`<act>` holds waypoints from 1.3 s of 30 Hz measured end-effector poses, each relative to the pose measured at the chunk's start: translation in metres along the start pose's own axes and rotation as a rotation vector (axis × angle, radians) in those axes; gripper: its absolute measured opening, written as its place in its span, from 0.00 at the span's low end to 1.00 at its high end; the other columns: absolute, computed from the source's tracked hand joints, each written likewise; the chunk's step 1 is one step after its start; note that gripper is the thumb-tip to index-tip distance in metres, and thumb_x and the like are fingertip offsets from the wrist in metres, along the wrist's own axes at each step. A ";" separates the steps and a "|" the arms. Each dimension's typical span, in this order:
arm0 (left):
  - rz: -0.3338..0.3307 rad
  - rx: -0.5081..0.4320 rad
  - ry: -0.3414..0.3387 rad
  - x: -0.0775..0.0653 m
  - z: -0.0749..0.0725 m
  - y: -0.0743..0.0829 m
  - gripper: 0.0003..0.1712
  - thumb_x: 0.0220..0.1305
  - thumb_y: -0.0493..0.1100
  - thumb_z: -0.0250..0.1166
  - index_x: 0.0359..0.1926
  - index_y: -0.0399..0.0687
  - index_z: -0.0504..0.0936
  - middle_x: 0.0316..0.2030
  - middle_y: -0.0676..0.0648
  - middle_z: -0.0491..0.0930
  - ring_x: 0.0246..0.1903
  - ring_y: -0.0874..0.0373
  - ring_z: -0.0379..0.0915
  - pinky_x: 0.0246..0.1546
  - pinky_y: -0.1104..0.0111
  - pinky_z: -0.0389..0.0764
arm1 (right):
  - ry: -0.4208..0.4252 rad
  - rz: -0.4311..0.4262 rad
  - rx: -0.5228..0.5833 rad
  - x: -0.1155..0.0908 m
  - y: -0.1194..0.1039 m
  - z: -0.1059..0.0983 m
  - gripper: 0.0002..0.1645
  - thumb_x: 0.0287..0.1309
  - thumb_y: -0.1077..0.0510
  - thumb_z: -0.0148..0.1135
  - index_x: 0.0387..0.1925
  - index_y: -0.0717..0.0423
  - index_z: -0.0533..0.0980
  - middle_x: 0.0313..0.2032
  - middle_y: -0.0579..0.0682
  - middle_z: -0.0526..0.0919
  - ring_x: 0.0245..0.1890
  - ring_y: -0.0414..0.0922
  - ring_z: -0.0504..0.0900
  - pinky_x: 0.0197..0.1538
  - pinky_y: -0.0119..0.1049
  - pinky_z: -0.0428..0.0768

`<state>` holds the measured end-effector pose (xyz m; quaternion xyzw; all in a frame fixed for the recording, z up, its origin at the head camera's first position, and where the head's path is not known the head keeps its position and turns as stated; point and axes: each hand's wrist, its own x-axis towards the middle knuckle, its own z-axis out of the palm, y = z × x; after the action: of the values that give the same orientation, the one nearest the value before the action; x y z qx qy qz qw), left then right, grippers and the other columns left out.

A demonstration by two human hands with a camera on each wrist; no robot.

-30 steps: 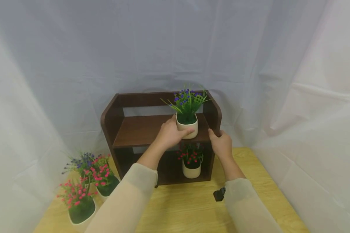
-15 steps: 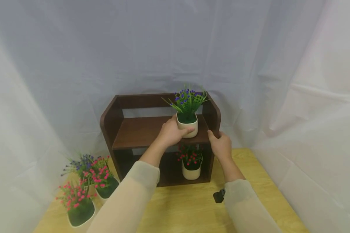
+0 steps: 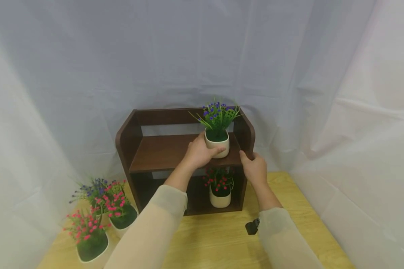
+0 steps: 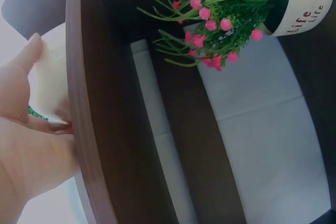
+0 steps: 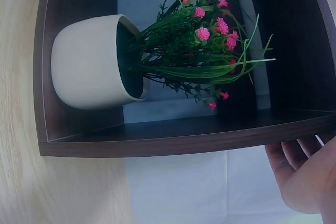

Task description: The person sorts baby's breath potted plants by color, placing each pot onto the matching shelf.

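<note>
On the upper right of the dark brown two-tier shelf [image 3: 159,151] stands a white pot [image 3: 219,147] of purple flowers and green grass. My left hand [image 3: 198,152] grips this pot from its left, thumb across the front. In the left wrist view the pot's pale side [image 4: 51,74] shows above the shelf board's edge, with the left hand [image 4: 31,145] round it. My right hand [image 3: 256,167] holds the shelf's right side panel, thumb toward the inside. In the right wrist view its fingers [image 5: 281,163] lie along the outside of that panel.
A white pot [image 3: 220,198] of pink flowers stands on the lower tier at right. Several more flower pots [image 3: 92,248], pink and purple, stand on the wooden table [image 3: 208,243] at left. White sheeting [image 3: 188,56] surrounds the table.
My left hand and the purple-flower pot have shifted slightly to the right and farther back on the upper tier. The right hand stays on the side panel.
</note>
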<state>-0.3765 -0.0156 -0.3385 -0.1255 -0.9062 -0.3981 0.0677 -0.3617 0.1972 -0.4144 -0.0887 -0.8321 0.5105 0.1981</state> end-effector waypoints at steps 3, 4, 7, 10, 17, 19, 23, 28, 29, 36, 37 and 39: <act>-0.017 -0.037 0.027 -0.002 0.002 0.001 0.60 0.67 0.65 0.75 0.85 0.43 0.55 0.74 0.36 0.75 0.73 0.33 0.68 0.77 0.41 0.71 | -0.001 0.003 -0.002 0.000 0.000 0.001 0.36 0.75 0.37 0.60 0.57 0.67 0.83 0.55 0.70 0.89 0.57 0.65 0.86 0.61 0.60 0.84; -0.025 -0.049 0.035 -0.002 0.003 0.001 0.60 0.67 0.65 0.75 0.85 0.43 0.54 0.74 0.35 0.75 0.72 0.33 0.68 0.75 0.41 0.73 | -0.001 0.003 -0.005 0.000 0.000 0.001 0.36 0.75 0.36 0.60 0.57 0.67 0.83 0.55 0.70 0.89 0.57 0.66 0.86 0.61 0.60 0.84; -0.028 -0.066 0.056 -0.004 0.004 0.002 0.61 0.67 0.64 0.76 0.85 0.42 0.53 0.74 0.35 0.74 0.72 0.32 0.67 0.73 0.41 0.75 | 0.002 0.002 -0.006 0.001 0.000 0.002 0.36 0.75 0.36 0.60 0.58 0.67 0.83 0.56 0.70 0.88 0.58 0.66 0.86 0.62 0.61 0.84; 0.006 -0.063 0.076 -0.004 0.006 0.001 0.59 0.67 0.62 0.76 0.84 0.41 0.55 0.74 0.35 0.73 0.71 0.33 0.69 0.75 0.43 0.72 | 0.001 0.004 -0.003 0.001 0.000 0.002 0.37 0.75 0.36 0.60 0.58 0.67 0.83 0.56 0.70 0.88 0.59 0.66 0.86 0.63 0.61 0.84; 0.072 -0.035 0.093 -0.007 0.008 0.000 0.58 0.69 0.62 0.74 0.84 0.38 0.55 0.75 0.31 0.71 0.76 0.35 0.65 0.82 0.43 0.61 | -0.001 -0.001 -0.003 0.001 -0.001 0.002 0.37 0.74 0.37 0.60 0.59 0.67 0.83 0.57 0.70 0.88 0.59 0.66 0.86 0.63 0.61 0.83; 0.064 -0.036 0.091 -0.008 0.008 0.000 0.59 0.69 0.62 0.74 0.85 0.38 0.54 0.76 0.31 0.69 0.77 0.34 0.63 0.82 0.43 0.62 | -0.002 -0.002 -0.005 0.000 -0.002 0.002 0.37 0.75 0.37 0.60 0.59 0.68 0.82 0.57 0.70 0.88 0.60 0.67 0.86 0.64 0.61 0.83; 0.044 -0.038 0.074 -0.011 0.007 0.001 0.62 0.70 0.63 0.72 0.86 0.37 0.48 0.82 0.29 0.58 0.81 0.31 0.57 0.83 0.41 0.62 | -0.004 0.002 -0.003 0.000 -0.003 0.001 0.37 0.75 0.37 0.60 0.61 0.67 0.82 0.59 0.70 0.87 0.61 0.67 0.85 0.66 0.62 0.83; 0.027 -0.039 0.060 -0.017 0.005 0.002 0.66 0.71 0.65 0.71 0.87 0.35 0.42 0.86 0.29 0.47 0.83 0.27 0.50 0.84 0.38 0.61 | 0.001 0.006 -0.009 0.000 -0.003 0.001 0.38 0.74 0.36 0.60 0.61 0.67 0.82 0.59 0.70 0.87 0.62 0.67 0.85 0.66 0.62 0.83; 0.027 -0.039 0.065 -0.018 0.005 0.003 0.66 0.71 0.65 0.71 0.87 0.34 0.41 0.86 0.29 0.47 0.83 0.27 0.49 0.83 0.38 0.61 | 0.002 0.004 -0.010 0.001 -0.003 0.001 0.38 0.74 0.36 0.60 0.61 0.67 0.82 0.59 0.70 0.87 0.62 0.67 0.85 0.66 0.62 0.83; 0.063 -0.007 0.145 -0.034 0.005 0.001 0.64 0.74 0.65 0.68 0.87 0.37 0.41 0.85 0.31 0.51 0.83 0.30 0.53 0.83 0.39 0.63 | 0.005 -0.010 0.001 0.001 -0.002 0.001 0.36 0.74 0.38 0.60 0.59 0.68 0.82 0.57 0.70 0.88 0.59 0.67 0.86 0.65 0.61 0.83; 0.075 -0.001 0.163 -0.037 0.005 0.000 0.63 0.74 0.65 0.68 0.88 0.38 0.42 0.85 0.32 0.52 0.83 0.30 0.54 0.83 0.39 0.64 | 0.008 -0.012 0.000 0.001 -0.002 0.002 0.36 0.74 0.38 0.61 0.58 0.68 0.83 0.57 0.70 0.88 0.59 0.66 0.86 0.64 0.61 0.83; 0.100 0.002 0.200 -0.043 0.004 -0.003 0.60 0.75 0.64 0.67 0.88 0.39 0.44 0.84 0.32 0.55 0.82 0.31 0.56 0.82 0.39 0.65 | 0.012 -0.014 0.001 0.000 -0.002 0.002 0.35 0.74 0.38 0.61 0.57 0.68 0.83 0.56 0.70 0.88 0.58 0.66 0.86 0.64 0.60 0.83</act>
<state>-0.3362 -0.0224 -0.3530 -0.1302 -0.8878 -0.4040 0.1778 -0.3623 0.1943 -0.4131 -0.0859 -0.8312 0.5089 0.2068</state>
